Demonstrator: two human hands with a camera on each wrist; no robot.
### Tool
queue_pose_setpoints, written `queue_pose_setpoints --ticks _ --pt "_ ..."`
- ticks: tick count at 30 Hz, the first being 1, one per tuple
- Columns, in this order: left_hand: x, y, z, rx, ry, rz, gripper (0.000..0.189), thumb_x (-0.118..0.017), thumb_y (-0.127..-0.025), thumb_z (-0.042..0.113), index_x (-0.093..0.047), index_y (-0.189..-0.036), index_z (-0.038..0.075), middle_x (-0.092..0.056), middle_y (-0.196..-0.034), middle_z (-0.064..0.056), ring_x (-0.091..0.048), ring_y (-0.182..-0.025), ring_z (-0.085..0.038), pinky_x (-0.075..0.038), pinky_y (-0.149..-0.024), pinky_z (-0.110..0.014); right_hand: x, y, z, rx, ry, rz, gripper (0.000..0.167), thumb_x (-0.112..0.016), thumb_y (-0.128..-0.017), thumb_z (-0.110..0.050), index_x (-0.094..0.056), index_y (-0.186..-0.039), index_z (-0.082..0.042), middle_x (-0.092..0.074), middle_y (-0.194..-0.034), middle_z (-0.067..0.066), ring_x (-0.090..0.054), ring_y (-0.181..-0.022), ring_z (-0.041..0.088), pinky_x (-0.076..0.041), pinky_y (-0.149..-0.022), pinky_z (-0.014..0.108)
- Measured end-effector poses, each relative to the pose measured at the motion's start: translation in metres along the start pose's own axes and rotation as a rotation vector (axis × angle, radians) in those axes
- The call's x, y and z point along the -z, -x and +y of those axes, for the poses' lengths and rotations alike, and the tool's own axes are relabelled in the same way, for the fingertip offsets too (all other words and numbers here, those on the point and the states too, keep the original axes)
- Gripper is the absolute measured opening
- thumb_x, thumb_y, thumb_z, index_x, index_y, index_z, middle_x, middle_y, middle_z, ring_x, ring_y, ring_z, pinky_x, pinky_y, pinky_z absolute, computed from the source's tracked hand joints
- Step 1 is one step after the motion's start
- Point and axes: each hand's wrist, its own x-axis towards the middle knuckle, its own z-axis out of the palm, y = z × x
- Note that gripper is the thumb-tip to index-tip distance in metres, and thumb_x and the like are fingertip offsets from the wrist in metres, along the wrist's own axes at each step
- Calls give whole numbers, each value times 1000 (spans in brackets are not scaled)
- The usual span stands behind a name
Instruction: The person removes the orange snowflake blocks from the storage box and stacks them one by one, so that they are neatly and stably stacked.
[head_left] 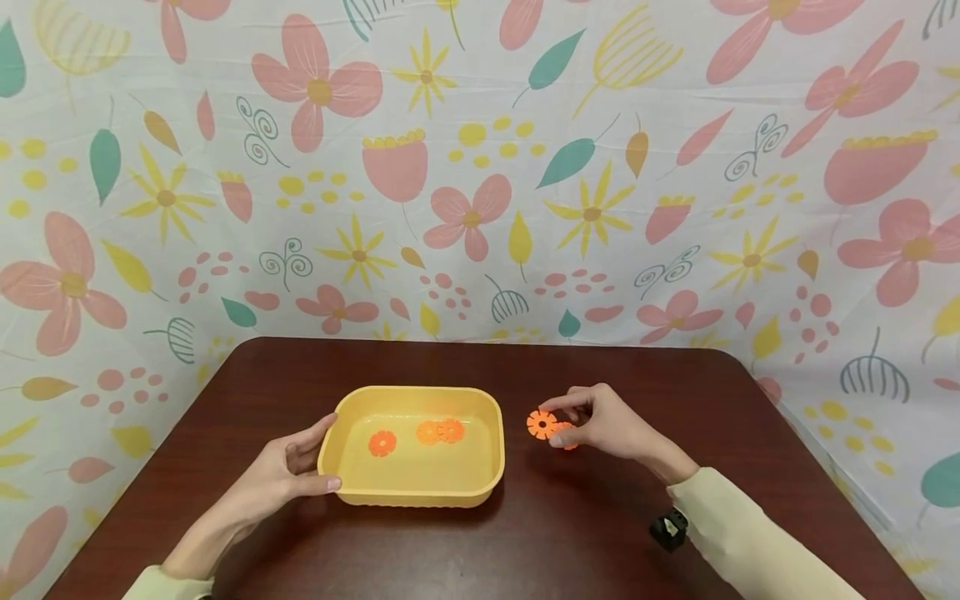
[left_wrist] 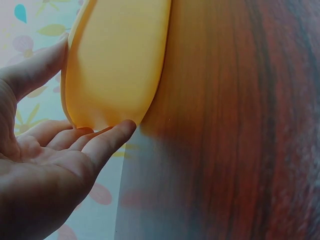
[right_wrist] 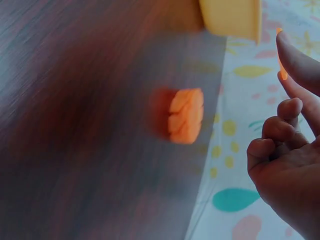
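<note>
Right hand (head_left: 604,422): pinches orange disc (head_left: 532,426) | orange stack (right_wrist: 186,116): near that hand, apart | left hand (head_left: 276,473): grips yellow tray (head_left: 420,499)

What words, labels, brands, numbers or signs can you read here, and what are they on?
No readable text anywhere.
Black device by the right sleeve: a pale mark, too small to read.
Tray, orange discs, table: no writing visible.
Backdrop: printed flowers and leaves, no lettering.

The tub (head_left: 420,497) looks smooth, glossy plastic; discs (head_left: 375,442), plastic; tabletop (head_left: 465,554), polished wood-look; beyond its far edge, creased cloth (head_left: 480,108).
</note>
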Motion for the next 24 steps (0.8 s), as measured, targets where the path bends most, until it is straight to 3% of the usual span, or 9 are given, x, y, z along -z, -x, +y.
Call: queue_pose_setpoints --ticks 11,24 --pt "1 -1 1 4 6 11 95 -78 -93 -1 -18 -167 -1 -30 -166 -25 -48 -141 -41 -55 -97 -31 10 12 39 -67 15 56 39 -93 -82 -15 -81 -119 -9 -48 -73 5 -46 -70 22 -36 -57 27" --pt "1 -1 -2 8 3 11 95 -78 -93 0 -18 -167 0 -30 -166 -25 -51 -139 -39 -55 -97 -31 14 17 55 -58 17 28 42 -91 -83 -11 -79 -122 -2 -45 -70 3 -44 -69 22 -35 -57 27"
